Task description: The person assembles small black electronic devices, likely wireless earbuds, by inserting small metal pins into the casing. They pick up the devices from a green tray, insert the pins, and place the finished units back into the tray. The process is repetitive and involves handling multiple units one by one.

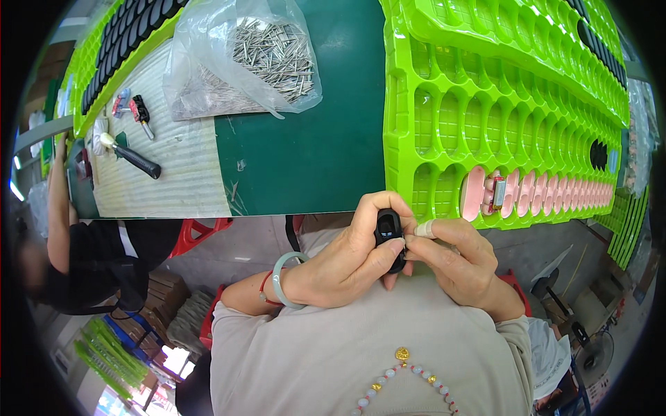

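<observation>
Necklace (402, 356) — left fingers (381, 200) grasp black casing (388, 223), right fingers (431, 254) pinching rim — table edge (298, 211) ahead.

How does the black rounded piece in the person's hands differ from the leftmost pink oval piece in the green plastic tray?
The black rounded piece is held in the left hand, whereas the leftmost pink oval piece rests in the green plastic tray. The left thumb partly covers the black piece; the pink one lies uncovered. Both look elongated.
</observation>
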`<action>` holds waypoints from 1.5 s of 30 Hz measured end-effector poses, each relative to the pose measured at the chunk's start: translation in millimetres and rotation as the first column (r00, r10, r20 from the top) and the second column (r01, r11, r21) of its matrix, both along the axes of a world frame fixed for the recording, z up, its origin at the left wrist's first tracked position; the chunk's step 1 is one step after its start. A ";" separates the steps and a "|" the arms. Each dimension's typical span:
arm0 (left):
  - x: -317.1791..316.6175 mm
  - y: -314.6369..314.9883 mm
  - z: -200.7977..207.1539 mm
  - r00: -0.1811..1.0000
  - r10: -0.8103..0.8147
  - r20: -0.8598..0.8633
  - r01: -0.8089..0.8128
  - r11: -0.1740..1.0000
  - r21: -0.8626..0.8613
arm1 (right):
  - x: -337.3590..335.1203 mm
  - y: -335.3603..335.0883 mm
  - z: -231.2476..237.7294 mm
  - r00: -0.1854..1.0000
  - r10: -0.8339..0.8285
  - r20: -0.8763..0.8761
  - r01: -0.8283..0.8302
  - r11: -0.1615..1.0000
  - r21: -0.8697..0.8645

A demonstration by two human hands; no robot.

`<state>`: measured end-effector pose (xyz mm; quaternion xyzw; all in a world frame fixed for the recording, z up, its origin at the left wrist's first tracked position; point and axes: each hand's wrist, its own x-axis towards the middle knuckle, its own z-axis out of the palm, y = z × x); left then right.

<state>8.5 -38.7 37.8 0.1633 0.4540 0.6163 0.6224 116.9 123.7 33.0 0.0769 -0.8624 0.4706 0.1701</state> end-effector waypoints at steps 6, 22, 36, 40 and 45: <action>11.6 3.6 -4.9 0.991 0.107 -0.084 -0.102 0.993 0.062 | 3.9 0.8 -6.5 0.997 0.047 -0.063 -0.046 0.999 0.019; 18.4 -1.9 -15.4 0.991 0.051 -0.126 -0.034 0.990 0.135 | 9.9 -0.7 -10.1 0.990 0.080 -0.114 -0.072 0.995 0.073; 15.4 -0.7 -13.4 0.988 0.139 -0.068 -0.134 0.988 0.076 | 3.9 -1.3 -2.9 0.993 0.105 -0.058 -0.097 0.987 0.126; 14.3 1.5 -11.9 0.982 0.171 -0.080 -0.167 0.984 0.059 | 2.2 -4.9 -1.1 0.995 0.074 -0.070 -0.063 0.987 0.151; 14.2 4.2 -15.4 0.966 0.202 -0.161 -0.196 0.979 0.054 | 4.2 -5.2 2.6 0.996 0.089 -0.020 -0.083 0.979 0.186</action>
